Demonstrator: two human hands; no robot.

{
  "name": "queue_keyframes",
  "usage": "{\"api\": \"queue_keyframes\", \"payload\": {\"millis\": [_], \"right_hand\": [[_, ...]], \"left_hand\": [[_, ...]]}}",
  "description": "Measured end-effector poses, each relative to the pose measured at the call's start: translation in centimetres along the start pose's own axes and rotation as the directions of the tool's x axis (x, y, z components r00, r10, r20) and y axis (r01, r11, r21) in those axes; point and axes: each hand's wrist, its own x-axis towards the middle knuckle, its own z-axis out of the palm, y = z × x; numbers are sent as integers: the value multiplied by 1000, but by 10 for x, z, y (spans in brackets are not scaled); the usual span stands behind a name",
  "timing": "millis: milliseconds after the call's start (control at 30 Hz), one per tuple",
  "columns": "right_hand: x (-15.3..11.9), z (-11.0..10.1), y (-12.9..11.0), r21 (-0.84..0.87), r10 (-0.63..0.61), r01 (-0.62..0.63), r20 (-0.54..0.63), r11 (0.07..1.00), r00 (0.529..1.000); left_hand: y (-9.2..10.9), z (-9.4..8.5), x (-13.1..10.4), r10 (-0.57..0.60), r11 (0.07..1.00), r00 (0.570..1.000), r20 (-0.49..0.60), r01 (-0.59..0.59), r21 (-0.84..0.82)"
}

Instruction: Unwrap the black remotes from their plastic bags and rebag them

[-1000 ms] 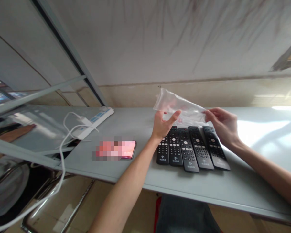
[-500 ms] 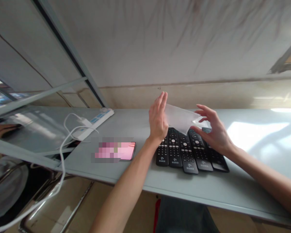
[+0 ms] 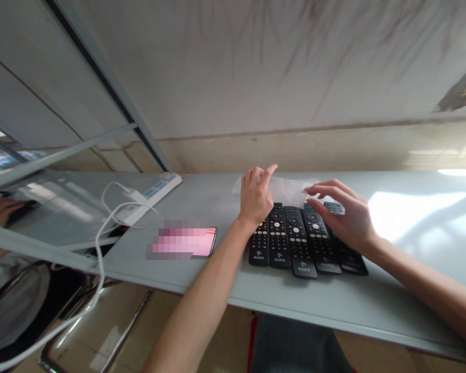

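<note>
My right hand [image 3: 339,210] pinches the near edge of a thin, milky, see-through plastic bag [image 3: 291,189] between thumb and fingers. The bag lies low behind a row of black remote controls. At the bag's left part is my left hand [image 3: 255,196], its index finger stretched out and the other fingers bent. Whether it touches the bag is hidden behind the hand. Several remotes, one of them a black remote control [image 3: 303,251], lie side by side below both hands, buttons up. My right hand covers part of the rightmost remote [image 3: 353,263].
A phone with a pink screen [image 3: 204,242] lies to the left. Behind it are a white power strip [image 3: 155,197] and a white cable [image 3: 100,243]. A metal frame [image 3: 134,119] rises at the left. Another person's hand [image 3: 0,210] rests farther left.
The bag has come down from a raised slant to lie lower behind the remotes, reaching farther left. My left hand has lowered and its fingers have bent; my right fingers have drawn together.
</note>
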Motion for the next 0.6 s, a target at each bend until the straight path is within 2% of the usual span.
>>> {"api": "queue_keyframes", "payload": {"millis": [267,600], "right_hand": [[0,0,-1,-11,-25,26,44,1000,999],[0,2,5,-48,-76,82,120,996,990]], "left_hand": [[6,2,0,81,995,982,169,-71,-65],[12,-1,2,126,992,964,235,-115,-61]]}}
